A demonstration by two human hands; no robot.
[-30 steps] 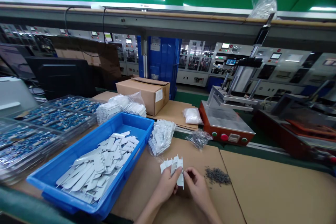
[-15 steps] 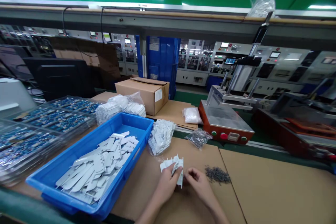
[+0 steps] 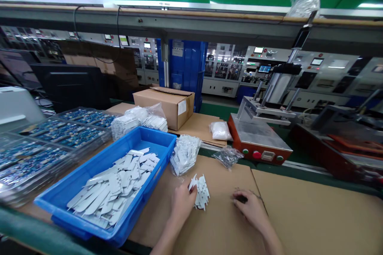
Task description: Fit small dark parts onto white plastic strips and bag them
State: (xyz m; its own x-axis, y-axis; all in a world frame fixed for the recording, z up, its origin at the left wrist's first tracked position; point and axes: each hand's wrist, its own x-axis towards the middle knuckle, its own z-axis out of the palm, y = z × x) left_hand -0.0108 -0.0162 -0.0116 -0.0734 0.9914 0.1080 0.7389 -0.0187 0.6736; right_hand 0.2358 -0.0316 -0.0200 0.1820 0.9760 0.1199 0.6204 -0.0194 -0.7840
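Observation:
My left hand [image 3: 183, 199] is closed on a white plastic part [image 3: 193, 182] at the left side of a small heap of similar white parts [image 3: 203, 193] on the cardboard. To the right, my right hand [image 3: 247, 206] is over the pile of small dark pieces and covers most of it. Its fingers are curled, with dark pieces at the fingertips; whether it grips any is unclear. Left of my hands stands a blue tray [image 3: 163, 147] with many flat white parts [image 3: 116, 185] in it.
Behind the heap lie bagged white parts [image 3: 185, 153] and a bag of dark pieces [image 3: 228, 156]. A red-based press [image 3: 260, 139] stands back right, a cardboard box [image 3: 167, 105] at the back. Clear trays of blue circuit boards [image 3: 68, 131] are at left.
My right hand has moved right, away from the left hand, onto the dark pieces. My left hand has shifted slightly left, and more of the white heap shows. The camera view has shifted slightly.

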